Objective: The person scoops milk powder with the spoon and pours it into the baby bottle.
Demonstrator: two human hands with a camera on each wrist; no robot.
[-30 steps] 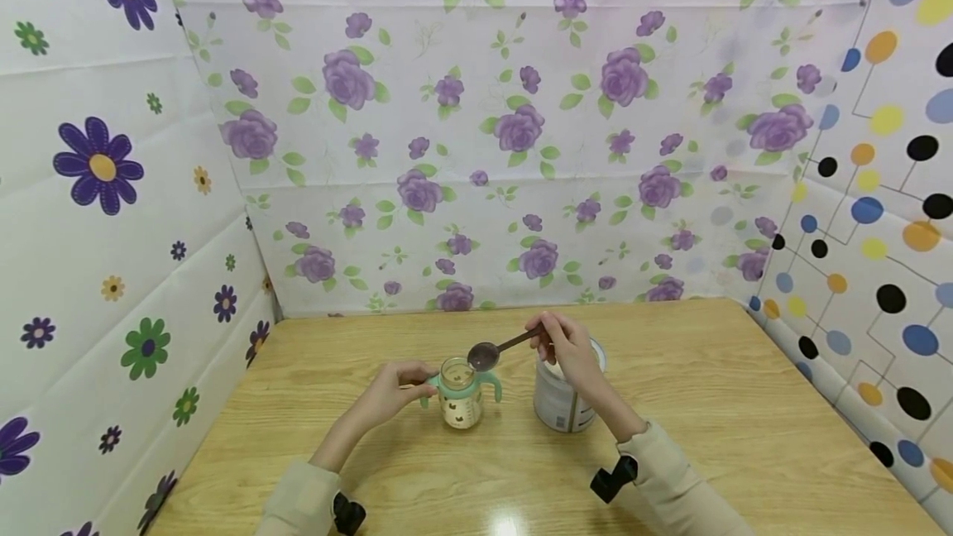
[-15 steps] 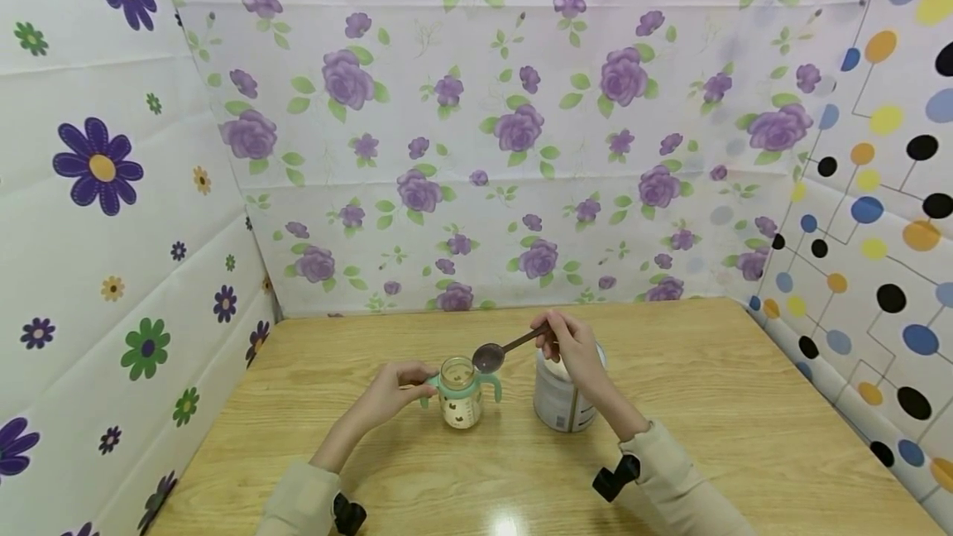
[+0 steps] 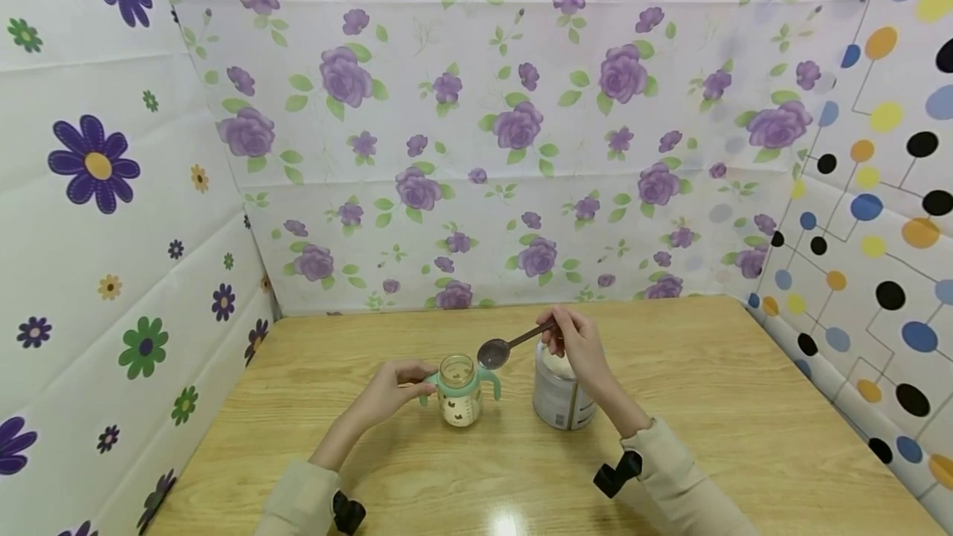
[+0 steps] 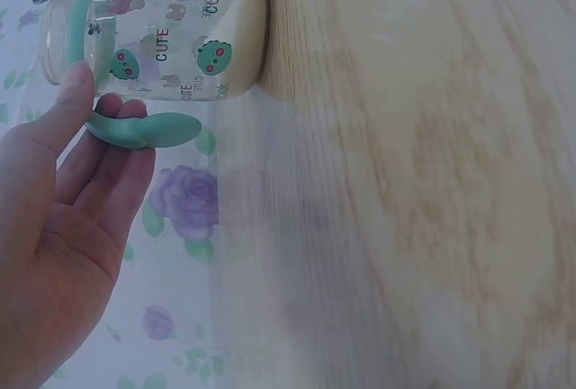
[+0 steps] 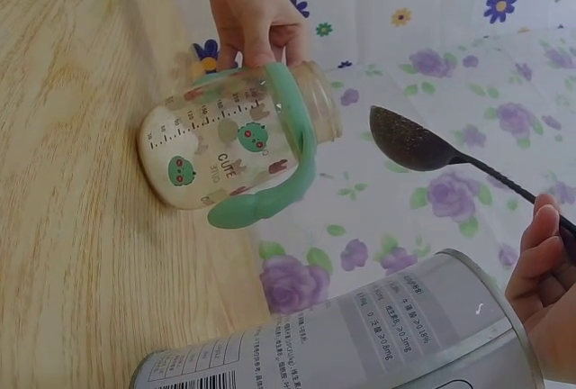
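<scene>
A clear baby bottle [image 3: 460,409] with a green two-handled collar stands uncapped on the table, pale powder at its bottom. My left hand [image 3: 394,387] pinches the bottle's left handle [image 4: 148,130] between thumb and fingers. In my right hand [image 3: 575,346] is the end of a dark brown spoon [image 3: 495,352], its bowl just right of and above the bottle's mouth. Specks of powder cling to the spoon bowl [image 5: 409,140] in the right wrist view. Below my right hand stands an open milk powder can [image 3: 558,400] with pale powder inside, partly hidden by the hand.
The wooden table [image 3: 402,478] is enclosed by patterned cloth walls, with purple roses on the back cloth [image 3: 476,147]. A black wrist camera [image 3: 620,474] sits on the right sleeve and another wrist camera [image 3: 347,513] on the left.
The spoon and right hand have shifted slightly right, so the bowl has moved from the bottle's rim to beside it. The left hand and bottle have stayed in place.
</scene>
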